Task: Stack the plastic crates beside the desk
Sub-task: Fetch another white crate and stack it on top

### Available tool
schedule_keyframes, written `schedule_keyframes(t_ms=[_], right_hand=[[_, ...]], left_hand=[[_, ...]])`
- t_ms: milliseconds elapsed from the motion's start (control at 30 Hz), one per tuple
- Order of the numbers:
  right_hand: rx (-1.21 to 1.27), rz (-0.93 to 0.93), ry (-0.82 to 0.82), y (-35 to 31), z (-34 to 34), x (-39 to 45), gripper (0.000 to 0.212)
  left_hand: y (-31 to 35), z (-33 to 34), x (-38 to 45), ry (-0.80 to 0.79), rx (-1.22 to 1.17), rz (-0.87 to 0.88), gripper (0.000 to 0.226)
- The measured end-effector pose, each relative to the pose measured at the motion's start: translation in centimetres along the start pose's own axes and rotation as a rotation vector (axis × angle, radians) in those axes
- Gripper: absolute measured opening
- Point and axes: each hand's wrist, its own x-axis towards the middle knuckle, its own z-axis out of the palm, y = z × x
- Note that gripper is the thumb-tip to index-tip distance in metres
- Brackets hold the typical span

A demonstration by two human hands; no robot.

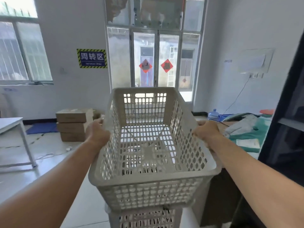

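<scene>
pale floor (54,163) and what sits on it
three stacked cardboard boxes (74,125) by the far wall, a blue mat (42,128) beside them, a white table (9,123) at left, loose cables (44,156) trailing across.

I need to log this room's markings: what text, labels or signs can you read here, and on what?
"周转区": blue sign with striped border on the far wall.
English line under it: blurred, perhaps "Turnover Area".
Two red diamond papers on the glass door: characters unreadable.
Small wall label on the right: too blurred.
Held crate: no text.

Off-white perforated crate (153,162) (sign (92,58) blue, yellow-black striped).
</scene>
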Motion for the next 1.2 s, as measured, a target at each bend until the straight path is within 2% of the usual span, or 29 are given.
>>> schedule_keyframes(t_ms=[200, 267, 367, 433, 500, 600, 767, 900, 967, 1100, 1200], right_hand=[[-0.058, 0.033, -0.031, 1.5, 3.2, 5.5, 0.02], [-0.09, 0.038, -0.036, 2.2, 4.4, 6.9, 0.028], [-0.15, 0.058, -0.047, 2.4, 5.8, 8.6, 0.03], [-0.179, 0.076, -0.056, 2.2, 6.8, 9.6, 0.031], [-0.235, 0.086, -0.091, 2.0, 7.9, 10.3, 0.034], [-0.306, 0.117, -0.14, 2.1, 9.2, 11.4, 0.031], [-0.43, 0.104, -0.153, 2.3, 9.7, 12.0, 0.03], [-0.602, 0.049, -0.27, 0.8, 9.1, 9.6, 0.032], [-0.6, 0.031, -0.336, 1.2, 9.1, 9.3, 0.044], [-0.522, -0.075, -0.382, 1.7, 8.7, 8.0, 0.086], [-0.614, -0.283, -0.467, 1.3, 9.1, 5.8, 0.092]], left_hand=[[-0.9, 4.0, 4.1, -0.051, 0.037, -0.055, 0.027], [-1.5, 5.0, 4.9, -0.068, 0.017, -0.092, 0.015], [-2.5, 6.1, 6.5, -0.115, 0.033, -0.109, 0.022], [-3.0, 6.3, 7.4, -0.139, 0.042, -0.126, 0.01], [-3.8, 6.6, 8.3, -0.151, 0.079, -0.154, 0.023], [-4.6, 6.6, 9.2, -0.17, 0.112, -0.181, 0.011], [-4.7, 7.3, 10.0, -0.235, 0.2, -0.146, 0.019], [-3.9, 7.9, 8.7, -0.301, 0.315, -0.061, 0.06], [-3.7, 7.4, 7.9, -0.343, 0.23, -0.031, 0.079], [-3.8, 5.4, 5.7, -0.302, 0.035, -0.138, 0.092], [-3.2, 4.6, 2.6, -0.344, 0.139, 0.0, 0.091]])
